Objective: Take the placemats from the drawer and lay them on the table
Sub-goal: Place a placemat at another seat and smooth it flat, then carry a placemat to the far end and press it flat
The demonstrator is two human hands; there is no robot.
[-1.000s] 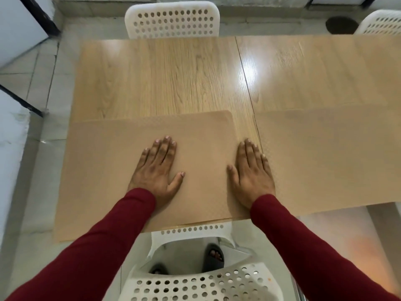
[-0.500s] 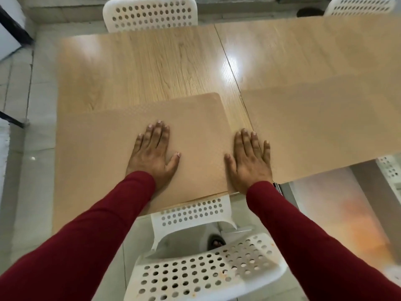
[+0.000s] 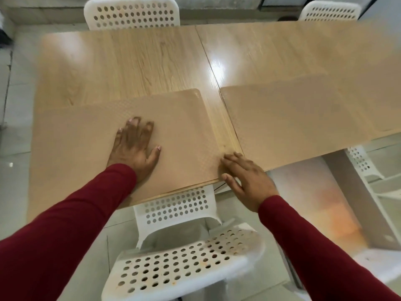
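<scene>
Chair [image 3: 184, 263] first, white and perforated, closest to me below the table edge. Beyond it I see my right hand [image 3: 247, 179] at the near right corner of the left placemat [image 3: 173, 131], fingers spread, gripping nothing, hanging partly off the table [image 3: 130, 61]. My left hand [image 3: 135, 146] lies flat and open on that mat's middle. Just beside it, across a narrow gap, lies the right placemat [image 3: 293, 118]. Two chair backs [image 3: 132, 11] stand farthest.
</scene>
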